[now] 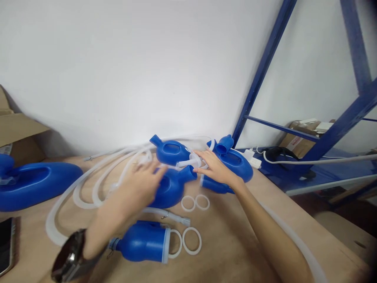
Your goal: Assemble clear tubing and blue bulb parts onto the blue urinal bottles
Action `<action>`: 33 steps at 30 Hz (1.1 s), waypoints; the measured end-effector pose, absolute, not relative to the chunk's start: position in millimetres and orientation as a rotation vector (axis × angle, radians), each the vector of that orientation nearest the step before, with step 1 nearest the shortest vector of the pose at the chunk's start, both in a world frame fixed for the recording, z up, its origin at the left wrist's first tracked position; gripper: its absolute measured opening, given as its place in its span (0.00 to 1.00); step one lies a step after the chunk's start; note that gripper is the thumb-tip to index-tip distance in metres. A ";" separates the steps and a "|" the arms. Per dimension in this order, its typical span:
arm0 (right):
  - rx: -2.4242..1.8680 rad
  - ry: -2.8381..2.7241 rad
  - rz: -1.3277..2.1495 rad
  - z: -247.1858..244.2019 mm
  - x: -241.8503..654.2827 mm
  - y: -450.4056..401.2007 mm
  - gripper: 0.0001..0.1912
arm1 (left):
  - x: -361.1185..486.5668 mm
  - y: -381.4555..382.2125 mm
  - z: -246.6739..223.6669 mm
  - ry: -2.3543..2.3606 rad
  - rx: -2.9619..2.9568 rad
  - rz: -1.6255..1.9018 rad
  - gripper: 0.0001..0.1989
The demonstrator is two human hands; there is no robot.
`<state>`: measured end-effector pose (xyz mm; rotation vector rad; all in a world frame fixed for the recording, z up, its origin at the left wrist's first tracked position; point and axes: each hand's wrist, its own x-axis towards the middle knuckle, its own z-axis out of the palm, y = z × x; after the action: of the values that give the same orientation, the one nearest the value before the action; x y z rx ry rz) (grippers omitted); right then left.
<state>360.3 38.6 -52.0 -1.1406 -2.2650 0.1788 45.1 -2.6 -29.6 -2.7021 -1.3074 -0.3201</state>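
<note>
Your left hand (pixel 144 182) is over the near-left side of the blue plastic bottle with an angled spout (pixel 169 194), mid-counter. Motion blur there; cannot tell whether that grip is closed on the bottle. Your right hand (pixel 216 167) has an open grip, fingers extended, thumb apart and by the bottle's spout mouth; fingertips at the whitish translucent plastic fitting (pixel 193 160), contact unclear.

Behind the bottle, a second blue plastic bottle with a handle hole (pixel 169 152). Right of your right hand, another rounded blue bottle (pixel 241 169), near a white power strip (pixel 253 160). Nearer you, a blue bottle lying on its side (pixel 144 241), pale rim facing right. Two small white rings (pixel 195 203) lie side by side in front of the spout; two larger white rings (pixel 182 240) sit by the pale rim. Looped translucent hose (pixel 54 220) runs across the left of the brown counter (pixel 226 239). Far left: large blue bottle (pixel 47 182), dark phone (pixel 6 243). Black watch (pixel 69 257) on your left wrist.
</note>
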 end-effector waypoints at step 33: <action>-0.966 -2.342 0.770 -12.1 366.8 2.7 0.32 | 107.8 -13.7 -37.3 -0.923 -3.239 -0.562 0.09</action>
<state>366.8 2.7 -12.1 -0.9656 -2.3416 0.7695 107.8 -13.7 -37.3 -3.2390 -0.9234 -0.5619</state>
